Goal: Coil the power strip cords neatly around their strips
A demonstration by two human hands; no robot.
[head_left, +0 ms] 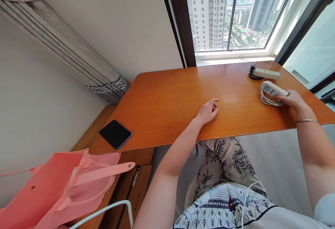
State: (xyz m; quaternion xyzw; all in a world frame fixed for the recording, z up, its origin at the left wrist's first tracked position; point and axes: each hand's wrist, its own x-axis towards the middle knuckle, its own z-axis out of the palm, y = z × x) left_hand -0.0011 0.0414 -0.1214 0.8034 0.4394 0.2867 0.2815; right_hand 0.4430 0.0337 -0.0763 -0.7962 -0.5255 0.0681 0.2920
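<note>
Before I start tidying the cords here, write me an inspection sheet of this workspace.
Surface: wooden table, middle bare apart from the left hand; a few small dark marks.
Job's things: white power strip near the right edge; cream power strip just beyond it.
Clutter: dark tablet at the left corner.
Hands: left loosely curled, nothing seen in it; right hand at the white strip's end, firmness of grip unclear.
Cables: white cord coiled beside its strip; black cord bundled by the cream one.
Surroundings: pink bag left, curtain, window ahead.
</note>
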